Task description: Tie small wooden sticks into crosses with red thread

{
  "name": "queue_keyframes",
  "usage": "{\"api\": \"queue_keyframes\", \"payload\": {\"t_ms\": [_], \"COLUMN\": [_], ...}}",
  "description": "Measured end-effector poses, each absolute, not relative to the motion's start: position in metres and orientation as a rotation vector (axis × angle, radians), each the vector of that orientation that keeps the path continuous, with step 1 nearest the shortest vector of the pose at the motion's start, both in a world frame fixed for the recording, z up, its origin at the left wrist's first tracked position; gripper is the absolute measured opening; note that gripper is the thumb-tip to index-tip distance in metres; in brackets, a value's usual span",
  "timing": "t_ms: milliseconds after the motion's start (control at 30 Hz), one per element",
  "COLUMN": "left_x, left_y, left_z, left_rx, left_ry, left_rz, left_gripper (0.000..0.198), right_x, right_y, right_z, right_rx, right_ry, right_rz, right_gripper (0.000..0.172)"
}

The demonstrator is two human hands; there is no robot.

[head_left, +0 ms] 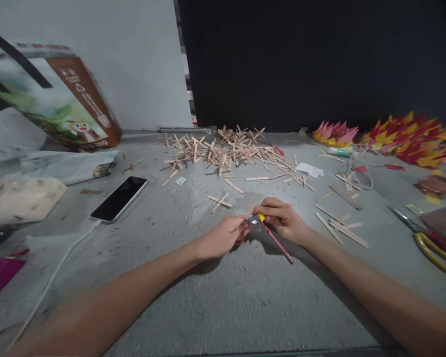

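My left hand [226,235] is closed, its thumb and fingertips pinched at a small dark-and-white piece [254,219] that I cannot make out clearly. Against it my right hand [282,218] is closed, fingers at the yellow part [261,217] of the same small item. A thin red stick [278,243], pencil-like, slants down from beneath the right fingers toward the tabletop. Between the hands the pale end of a wooden stick [252,208] shows blurred. Just beyond them lies a crossed pair of wooden sticks [220,202].
A heap of wooden sticks [226,148] spreads along the back. At left lie a phone [119,199] with a white cable [55,272] and a printed bag [67,109]. Scissors [436,253] and red-yellow paper pieces [412,141] are at right, with loose sticks [347,231] nearer.
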State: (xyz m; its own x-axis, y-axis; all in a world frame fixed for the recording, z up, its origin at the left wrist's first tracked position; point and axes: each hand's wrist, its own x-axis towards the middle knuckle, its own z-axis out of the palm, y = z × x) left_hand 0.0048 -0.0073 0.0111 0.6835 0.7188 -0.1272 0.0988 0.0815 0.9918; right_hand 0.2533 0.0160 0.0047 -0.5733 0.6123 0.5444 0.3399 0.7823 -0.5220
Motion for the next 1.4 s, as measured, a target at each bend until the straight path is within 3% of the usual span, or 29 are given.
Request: {"api": "queue_keyframes", "payload": {"t_ms": [633, 1100, 1400], "left_x": [0.0033, 0.0075, 0.0048], "left_y": [-0.0083, -0.0122, -0.0124], "left_z": [0.0075, 0.0073, 0.0131], "left_rx": [1.432, 1.592, 1.438], "left_ry": [0.711, 0.84, 0.759], "left_rz": [0.549, 0.566, 0.582], "left_gripper": [0.046, 0.035, 0.045], "right_x": [0.2527, 0.252, 0.2549], "right_y": [0.014, 0.0114, 0.015], "right_z": [0.0064, 0.0023, 0.0007], "right_rx": [-0.714, -0.724, -0.705], "right_ry": [-2.235, -2.253, -2.213], "right_rz": [0.451, 0.359, 0.442], "right_gripper": [0.031, 0.035, 0.031]}}
